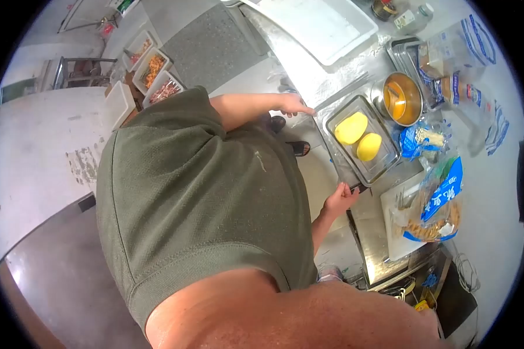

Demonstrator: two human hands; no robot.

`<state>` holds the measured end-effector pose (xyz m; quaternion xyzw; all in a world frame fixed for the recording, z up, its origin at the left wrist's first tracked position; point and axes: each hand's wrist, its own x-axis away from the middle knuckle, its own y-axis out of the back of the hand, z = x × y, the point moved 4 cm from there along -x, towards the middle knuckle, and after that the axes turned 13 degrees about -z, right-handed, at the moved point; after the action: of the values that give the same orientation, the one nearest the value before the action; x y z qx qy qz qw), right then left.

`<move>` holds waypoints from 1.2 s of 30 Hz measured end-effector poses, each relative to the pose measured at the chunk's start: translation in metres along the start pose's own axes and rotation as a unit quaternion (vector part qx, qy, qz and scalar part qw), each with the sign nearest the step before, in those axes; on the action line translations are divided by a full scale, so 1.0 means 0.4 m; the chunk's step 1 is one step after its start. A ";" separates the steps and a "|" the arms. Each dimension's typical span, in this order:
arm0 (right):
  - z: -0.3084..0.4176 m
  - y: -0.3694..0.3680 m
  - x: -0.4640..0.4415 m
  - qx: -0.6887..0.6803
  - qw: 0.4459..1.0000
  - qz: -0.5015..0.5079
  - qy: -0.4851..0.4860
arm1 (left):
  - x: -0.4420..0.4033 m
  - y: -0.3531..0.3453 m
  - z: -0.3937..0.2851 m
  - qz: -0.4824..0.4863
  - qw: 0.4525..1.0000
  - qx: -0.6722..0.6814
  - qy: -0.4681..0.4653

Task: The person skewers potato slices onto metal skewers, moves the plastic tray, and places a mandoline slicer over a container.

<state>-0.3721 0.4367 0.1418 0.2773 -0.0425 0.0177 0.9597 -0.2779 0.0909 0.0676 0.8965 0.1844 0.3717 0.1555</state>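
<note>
My left hand [294, 104] reaches to the counter's near edge, its index finger stretched out and the tip at a corner there. The other fingers are partly hidden. Lower down, my right hand [341, 200] has its fingers closed beside a small dark piece at the counter edge; what they grip is unclear. Between and beyond the hands sits a rectangular metal tray [386, 168] with two smooth yellow fruits, one larger [351, 128] and one smaller [369, 146]. Behind the tray stands a round steel pot [415, 93] with orange-yellow contents.
A white tray [326, 29] lies at the top of the counter. Along the wall are clear plastic bags [460, 43], a blue packet [412, 139] and a blue-printed bag [442, 192] over a white board [390, 215]. Several food bins [167, 87] stand behind my left side.
</note>
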 end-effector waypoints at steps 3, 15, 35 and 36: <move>-0.061 0.021 -0.006 -0.059 0.997 0.019 -0.036 | -0.016 0.039 0.031 -0.015 1.000 0.001 0.006; -0.025 0.471 -0.013 0.075 0.934 -0.349 0.019 | -0.029 0.117 0.253 -0.111 0.973 0.182 0.085; -0.605 1.069 -0.823 0.345 0.916 -0.202 -0.042 | 0.262 -0.409 -0.069 -0.204 0.969 -0.106 0.084; -0.600 1.073 -0.834 0.349 0.917 -0.190 -0.041 | 0.269 -0.425 -0.109 -0.205 0.969 -0.103 0.092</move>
<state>-0.7116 0.9243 0.1369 0.5982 -0.0193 -0.1623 0.7845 -0.2754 0.2954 0.0917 0.7807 0.3380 0.4299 0.3024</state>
